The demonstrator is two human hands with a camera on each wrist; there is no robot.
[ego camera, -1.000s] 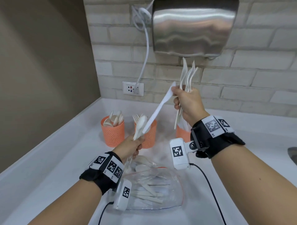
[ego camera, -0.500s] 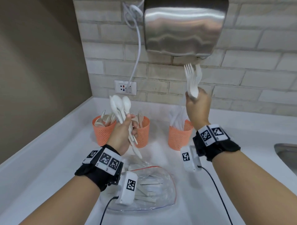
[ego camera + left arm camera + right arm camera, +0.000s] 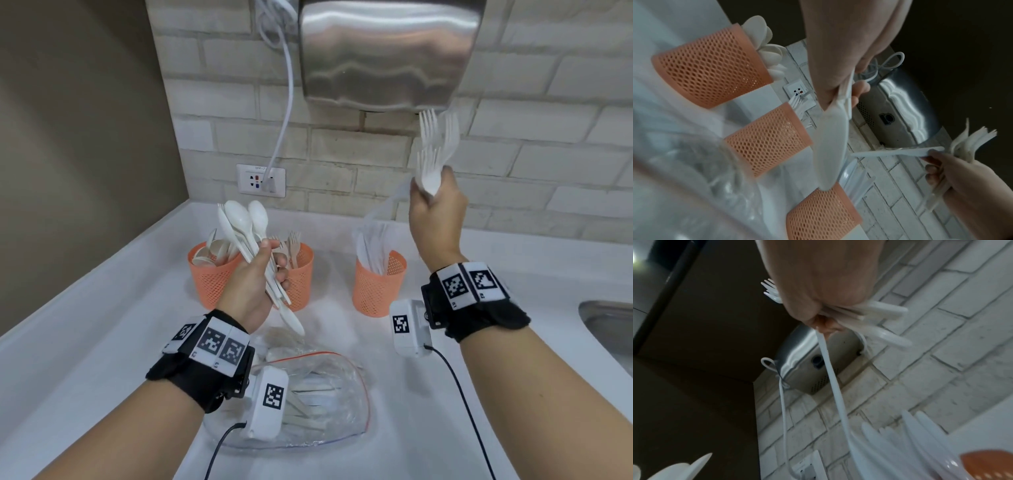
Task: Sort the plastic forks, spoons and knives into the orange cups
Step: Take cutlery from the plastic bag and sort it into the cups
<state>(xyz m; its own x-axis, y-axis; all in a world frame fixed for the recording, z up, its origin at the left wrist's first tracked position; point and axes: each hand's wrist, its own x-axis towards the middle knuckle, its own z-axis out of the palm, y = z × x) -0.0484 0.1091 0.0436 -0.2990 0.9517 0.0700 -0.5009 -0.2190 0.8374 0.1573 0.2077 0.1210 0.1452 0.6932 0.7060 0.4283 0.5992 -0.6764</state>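
Three orange mesh cups stand in a row near the wall: the left cup (image 3: 212, 277) has spoons in it, the middle cup (image 3: 303, 274) forks, the right cup (image 3: 378, 284) knives. My left hand (image 3: 263, 274) grips a bundle of white spoons (image 3: 245, 222), bowls up, in front of the left and middle cups. My right hand (image 3: 433, 209) is raised above the right cup and grips several forks (image 3: 436, 147), tines up. From the same hand a white knife (image 3: 835, 378) hangs down toward the knives in that cup.
A clear plastic bag (image 3: 329, 387) with more cutlery lies on the white counter (image 3: 85, 359) under my left wrist. A steel hand dryer (image 3: 387, 51) hangs on the brick wall just above the forks. A wall socket (image 3: 261, 180) with a cord is behind the cups. A sink edge (image 3: 609, 329) is at far right.
The right hand drew a knife out of the left hand's bundle and carried it right, above the right cup. The left hand turned its spoons upright. The hands moved apart.
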